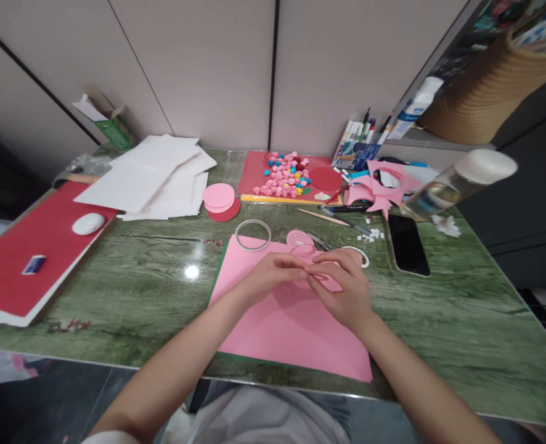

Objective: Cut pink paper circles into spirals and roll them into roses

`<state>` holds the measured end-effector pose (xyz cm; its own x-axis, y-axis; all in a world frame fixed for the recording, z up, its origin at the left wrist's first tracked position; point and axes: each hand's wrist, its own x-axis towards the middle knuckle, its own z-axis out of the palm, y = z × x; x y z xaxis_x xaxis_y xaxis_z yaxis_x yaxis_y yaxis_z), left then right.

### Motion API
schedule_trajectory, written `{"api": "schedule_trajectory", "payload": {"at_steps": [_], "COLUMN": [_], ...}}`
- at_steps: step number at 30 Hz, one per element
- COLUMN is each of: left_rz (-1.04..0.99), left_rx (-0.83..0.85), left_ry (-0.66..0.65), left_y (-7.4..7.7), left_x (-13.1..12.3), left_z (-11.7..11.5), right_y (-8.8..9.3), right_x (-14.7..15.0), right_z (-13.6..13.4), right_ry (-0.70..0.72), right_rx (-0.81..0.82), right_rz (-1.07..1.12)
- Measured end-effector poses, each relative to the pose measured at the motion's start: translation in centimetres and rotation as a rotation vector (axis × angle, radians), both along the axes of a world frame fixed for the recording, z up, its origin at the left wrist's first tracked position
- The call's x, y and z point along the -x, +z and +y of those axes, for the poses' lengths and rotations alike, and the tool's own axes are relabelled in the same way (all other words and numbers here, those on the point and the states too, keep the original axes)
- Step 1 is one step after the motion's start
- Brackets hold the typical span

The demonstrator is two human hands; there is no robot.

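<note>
The left hand [280, 271] and the right hand [342, 287] meet above the pink sheet [291, 333], each with a narrow grip on the strip of a pink spiral [298, 239]. Its coil is at the sheet's far edge, the strip curves toward the near side; the sheet's long axis runs left to right.

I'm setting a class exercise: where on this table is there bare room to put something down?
Bare table shows in a broad patch between the red pad and pink sheet, and right of the right hand, nearer than the phone. It is crowded along the back, from white papers past coloured pieces to bottle, and by the ring and spiral.
</note>
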<state>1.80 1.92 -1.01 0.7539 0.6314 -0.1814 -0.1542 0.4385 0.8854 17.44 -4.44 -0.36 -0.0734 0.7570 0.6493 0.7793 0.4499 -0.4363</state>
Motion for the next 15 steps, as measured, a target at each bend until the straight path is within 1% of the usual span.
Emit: {"api": "schedule_trajectory", "payload": {"at_steps": [7, 15], "left_rz": [0.016, -0.033], "left_rx": [0.085, 0.114], "left_ry": [0.072, 0.046], "left_y": [-0.39, 0.00], "left_x": [-0.28, -0.33], "left_z": [-0.36, -0.52], "right_y": [-0.24, -0.60], "right_x": [0.17, 0.19], "right_z": [0.03, 0.03], "right_ry": [-0.006, 0.000], "right_rx": [0.010, -0.044], "right_rz": [-0.013, -0.030]}}
